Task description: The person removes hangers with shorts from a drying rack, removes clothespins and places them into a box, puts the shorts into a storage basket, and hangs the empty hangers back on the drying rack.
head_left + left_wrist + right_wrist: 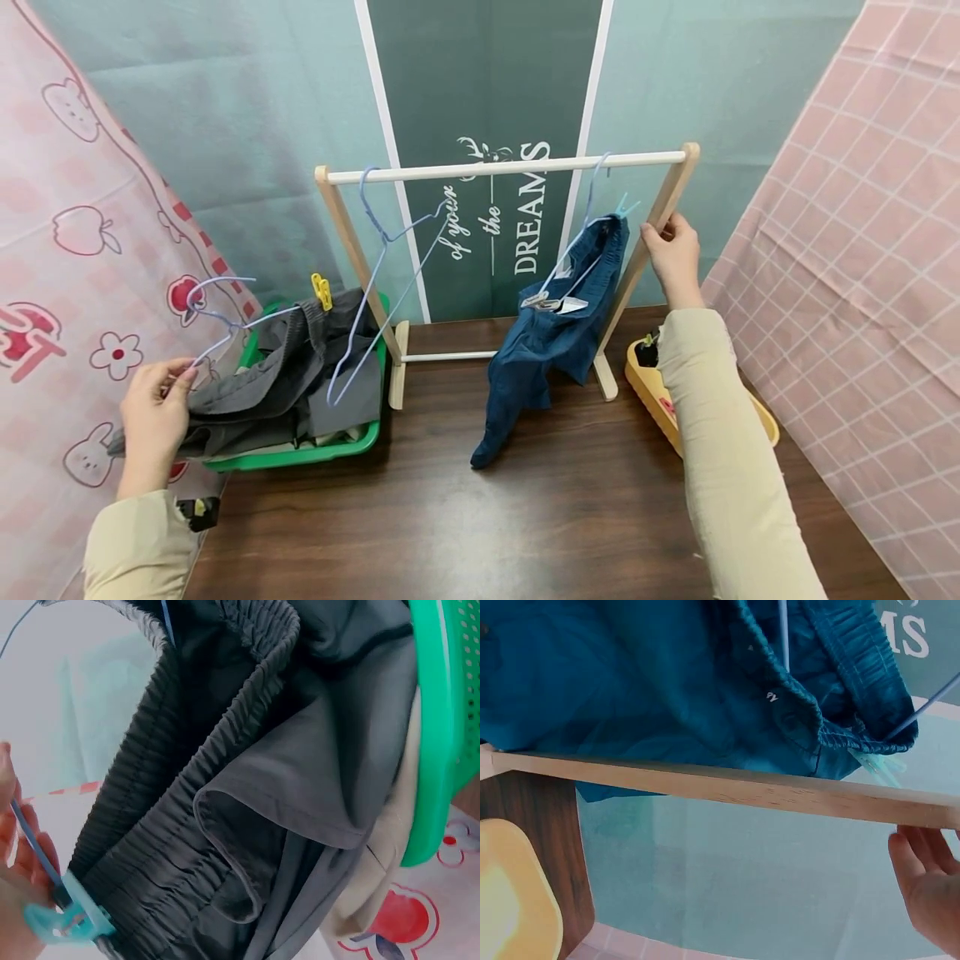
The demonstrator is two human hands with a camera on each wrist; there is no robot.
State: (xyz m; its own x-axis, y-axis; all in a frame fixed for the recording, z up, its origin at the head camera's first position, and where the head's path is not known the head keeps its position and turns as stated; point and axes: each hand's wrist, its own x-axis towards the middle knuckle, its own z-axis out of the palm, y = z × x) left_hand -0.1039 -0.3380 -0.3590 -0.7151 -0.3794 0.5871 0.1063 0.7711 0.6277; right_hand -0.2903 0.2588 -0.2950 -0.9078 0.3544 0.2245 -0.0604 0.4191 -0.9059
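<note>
My left hand (157, 412) pinches one end of a blue wire hanger (270, 316). Dark grey trousers (255, 383) with an elastic waist hang from it, partly over a green basket (315, 455). A yellow clothespin (322, 292) clips their far waist corner; a teal clothespin (71, 915) sits beside my fingers in the left wrist view. My right hand (675, 258) grips the right wooden post (628, 287) of a small clothes rack. Blue trousers (540, 342) hang on a hanger near that post, clipped with a light blue clothespin (622, 206).
A bare blue hanger (385, 237) hangs at the left end of the rack's white rail (487, 168). Behind my right forearm stands a yellow container (648, 392), its contents mostly hidden. Patterned cloths (862, 292) border the brown tabletop (420, 517).
</note>
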